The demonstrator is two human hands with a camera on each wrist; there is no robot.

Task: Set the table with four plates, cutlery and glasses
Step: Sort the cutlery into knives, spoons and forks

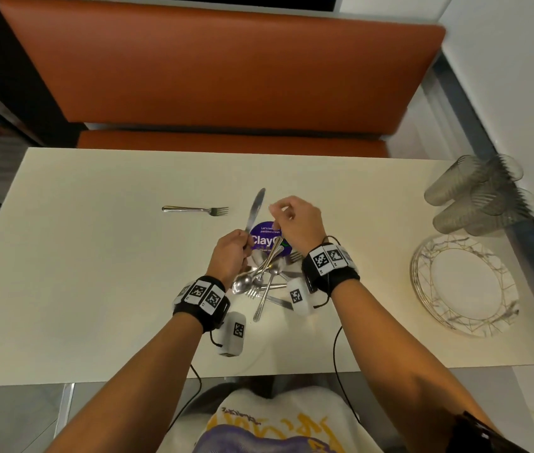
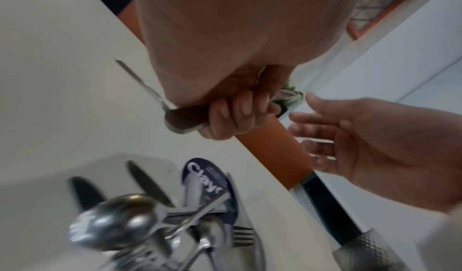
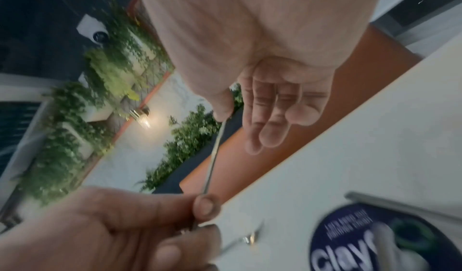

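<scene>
My left hand (image 1: pixel 231 253) grips a table knife (image 1: pixel 254 209) by its handle, blade pointing away from me above the table. The left wrist view shows those fingers (image 2: pixel 232 115) curled round the handle (image 2: pixel 182 120). My right hand (image 1: pixel 292 220) hovers just right of the blade with relaxed fingers and holds nothing. In the right wrist view the blade (image 3: pixel 212 160) runs edge-on from the left hand (image 3: pixel 125 226) up to the right thumb (image 3: pixel 222 107). A heap of spoons, forks and knives (image 1: pixel 264 276) lies under both hands. One fork (image 1: pixel 193 209) lies alone to the left.
A stack of white plates with gold lines (image 1: pixel 422 276) sits at the right edge of the table, with several ribbed glasses (image 1: pixel 478 194) lying on their sides behind it. A purple round sticker (image 1: pixel 264 238) is under the cutlery. An orange bench (image 1: pixel 210 76) stands across the table.
</scene>
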